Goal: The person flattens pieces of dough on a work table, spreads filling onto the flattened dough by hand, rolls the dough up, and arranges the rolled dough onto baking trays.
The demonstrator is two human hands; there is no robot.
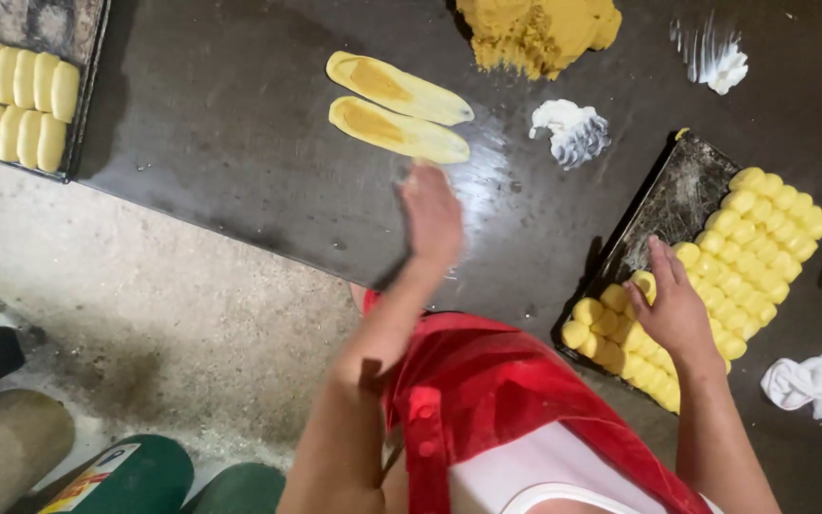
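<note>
Two filled dough strips

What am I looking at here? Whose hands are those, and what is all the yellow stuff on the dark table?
There is one picture, taken by a camera worn on a person's head, looking down. So the two arms belong to that person, who wears a red top.

The left hand lies flat on the dark table and looks blurred. It holds nothing. Just beyond it lie two long yellow dough strips with darker filling down the middle.

The right hand reaches into a dark tray full of small yellow dough pieces and touches them.

At the far edge sits a big yellow dough lump. Near it are two white smears. A second tray of pale rolls is at the left, and a white cloth lies at the right.
</note>
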